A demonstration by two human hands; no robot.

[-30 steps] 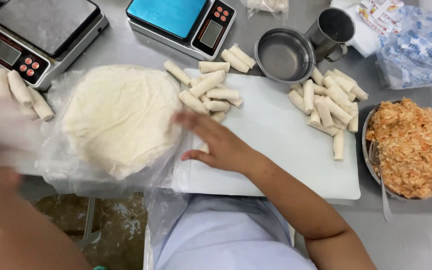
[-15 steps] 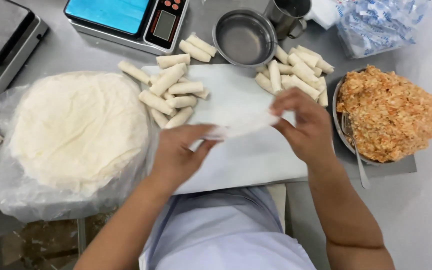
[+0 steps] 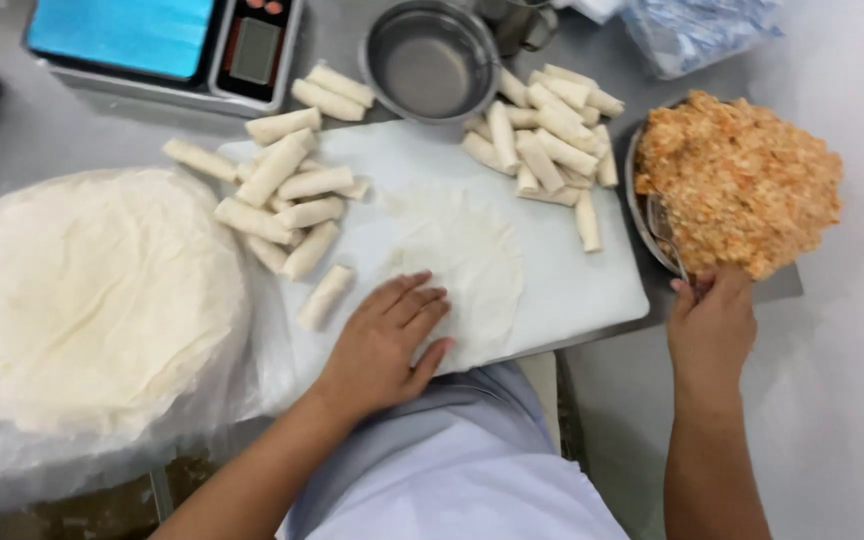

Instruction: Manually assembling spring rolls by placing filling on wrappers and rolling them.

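Observation:
A thin round wrapper [image 3: 462, 255] lies flat on the white cutting board [image 3: 582, 280]. My left hand [image 3: 384, 345] rests palm down on the wrapper's near edge, fingers spread. My right hand [image 3: 712, 325] is at the board's right end, closed around the handle of a fork [image 3: 664, 232] that sticks into the orange minced filling [image 3: 742, 180] heaped in a metal dish. Finished pale rolls lie in two groups: one on the board's left [image 3: 287, 200], one at its far right [image 3: 547, 130].
A large stack of wrappers [image 3: 87, 300] sits on clear plastic at the left. A blue-topped scale [image 3: 167, 45] and an empty metal bowl [image 3: 430, 60] stand at the back. A plastic bag [image 3: 697, 30] lies at the back right.
The wrapper that both hands were carrying now lies flat on the board. My left hand presses on it; my right hand has moved right to the fork in the filling.

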